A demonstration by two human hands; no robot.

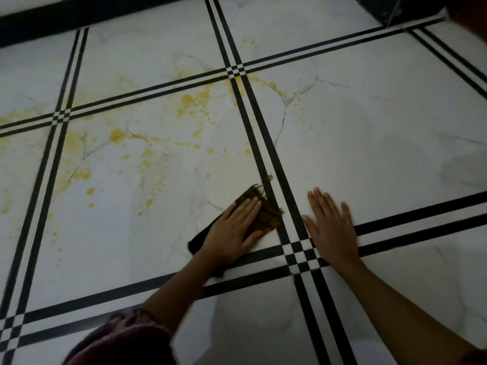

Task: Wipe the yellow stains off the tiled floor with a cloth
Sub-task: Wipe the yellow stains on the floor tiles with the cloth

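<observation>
My left hand (232,230) lies flat on a dark brown fringed cloth (266,209), pressing it against the white marble-look tiled floor (369,143) beside a black double stripe. My right hand (333,225) rests flat on the floor just right of that stripe, fingers spread, holding nothing. Yellow stains (189,104) spread over the tiles farther away and to the left, with splashes, smears and small drops from the stripe crossing at the top middle down to about the height of the cloth on the left.
Black double stripes (266,164) divide the floor into large squares with small checkered crossings. A dark skirting (79,17) runs along the far edge. A maroon sleeve (126,335) covers my left upper arm at the bottom.
</observation>
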